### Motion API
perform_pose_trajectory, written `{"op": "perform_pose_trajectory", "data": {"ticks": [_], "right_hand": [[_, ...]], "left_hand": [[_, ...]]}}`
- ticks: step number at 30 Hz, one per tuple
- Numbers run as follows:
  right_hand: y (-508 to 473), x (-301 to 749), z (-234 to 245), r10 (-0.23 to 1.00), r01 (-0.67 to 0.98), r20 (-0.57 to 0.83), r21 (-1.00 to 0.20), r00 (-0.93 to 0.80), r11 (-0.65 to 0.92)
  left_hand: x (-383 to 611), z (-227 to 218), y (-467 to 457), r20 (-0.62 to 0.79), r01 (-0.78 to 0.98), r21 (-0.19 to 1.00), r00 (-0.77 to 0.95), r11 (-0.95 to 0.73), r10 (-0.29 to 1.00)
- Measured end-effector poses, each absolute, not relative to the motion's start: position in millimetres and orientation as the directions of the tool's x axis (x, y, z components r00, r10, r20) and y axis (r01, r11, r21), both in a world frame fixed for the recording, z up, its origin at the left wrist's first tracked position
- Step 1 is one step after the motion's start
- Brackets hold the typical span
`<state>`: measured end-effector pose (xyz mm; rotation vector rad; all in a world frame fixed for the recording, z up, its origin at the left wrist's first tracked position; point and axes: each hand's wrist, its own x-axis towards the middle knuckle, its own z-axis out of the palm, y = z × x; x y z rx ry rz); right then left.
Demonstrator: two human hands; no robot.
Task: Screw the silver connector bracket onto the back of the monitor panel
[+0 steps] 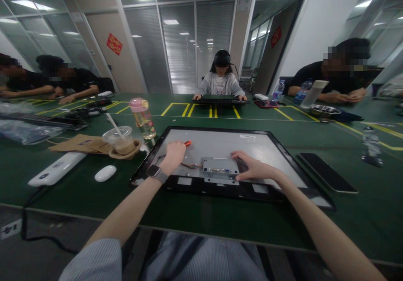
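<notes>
We locate the grey, black-framed panel (214,140) lying on the desk (226,218), carrying a silver metal box (220,164). Our left hand (175,155) has its grip closed on an orange object (188,143); our right hand (256,167) has its grip apart at the box's right end. The clear cup (118,136) contains brown drink. Green desk separates panel and front edge.

This looks like an office workroom. Glass partitions (214,14) with blinds (141,63) enclose it; people (222,83) sit around a long green table (195,214).
</notes>
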<state>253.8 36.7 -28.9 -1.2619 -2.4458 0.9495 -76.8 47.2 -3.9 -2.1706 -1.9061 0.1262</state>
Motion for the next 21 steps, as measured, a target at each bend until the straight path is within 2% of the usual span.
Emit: {"op": "perform_pose_trajectory", "data": {"ticks": [5,8,12,14,17,19,21], "right_hand": [[37,253,-29,0.816,0.630,-0.047,-0.662,-0.576,0.407],[38,248,-31,0.854,0.614,0.061,-0.669,-0.517,0.420],[34,236,-28,0.909,0.568,0.258,-0.715,-0.327,0.407],[29,230,-23,0.907,0.430,0.308,-0.804,-0.289,0.410],[20,219,-18,0.921,0.097,0.248,-0.953,-0.301,0.288],[16,212,-17,0.930,-0.061,0.222,-0.975,-0.293,0.213],[14,207,-18,0.943,-0.136,0.201,-0.976,-0.264,0.170]], "left_hand": [[-68,1,44,0.092,0.964,-0.225,0.167,-0.143,0.982],[-54,12,37,0.279,0.965,-0.244,0.169,-0.101,0.945],[-26,20,16,0.423,0.906,-0.272,0.416,-0.325,0.805],[-13,17,7,0.463,0.853,-0.243,0.520,-0.461,0.718],[1,5,0,0.495,0.789,-0.160,0.584,-0.594,0.643],[5,-4,1,0.515,0.761,-0.141,0.602,-0.633,0.610],[5,-9,3,0.543,0.726,-0.134,0.623,-0.675,0.563]]}}
